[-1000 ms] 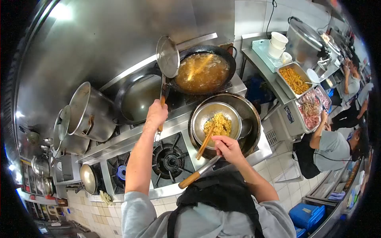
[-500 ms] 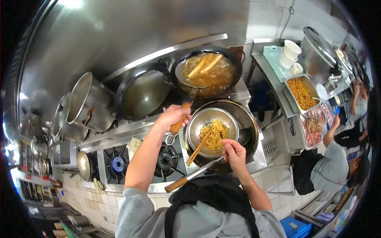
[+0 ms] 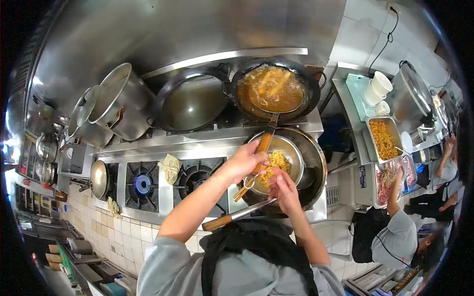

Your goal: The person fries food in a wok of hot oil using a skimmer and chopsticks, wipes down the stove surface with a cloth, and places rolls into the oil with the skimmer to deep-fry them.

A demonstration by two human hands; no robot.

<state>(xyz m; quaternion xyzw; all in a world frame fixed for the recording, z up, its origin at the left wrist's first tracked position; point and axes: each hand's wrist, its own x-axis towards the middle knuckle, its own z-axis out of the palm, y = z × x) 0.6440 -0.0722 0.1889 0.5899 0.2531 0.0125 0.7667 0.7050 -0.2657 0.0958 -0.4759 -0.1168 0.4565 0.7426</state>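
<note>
My left hand (image 3: pixel 248 160) is closed around the wooden handle (image 3: pixel 265 143) of a skimmer. Its round head sits in the bubbling oil (image 3: pixel 256 101) of a black wok (image 3: pixel 314 98), where pale yellow pieces (image 3: pixel 274 81) fry. My right hand (image 3: pixel 285 192) is over the near right side of a metal bowl (image 3: pixel 297 157), fingers bent and tips close together; whatever they pinch is too small to make out. Shredded yellow food (image 3: pixel 279 159) and wooden chopsticks (image 3: pixel 241 192) are in the bowl, partly covered by my left hand and the skimmer handle. A wooden-handled ladle (image 3: pixel 217 223) lies below.
The bowl rests inside a larger pan (image 3: pixel 320 167). A second wok (image 3: pixel 192 103) of liquid and a tall pot (image 3: pixel 118 106) stand left. One burner (image 3: pixel 143 184) is lit blue. At right, a co-worker's hand reaches into a meat tray (image 3: pixel 385 190) beside a tray of orange-brown food (image 3: pixel 382 139).
The skimmer head has moved deeper into the oil, and its handle now passes over the bowl. My left hand has come closer to my right. The view has shifted.
</note>
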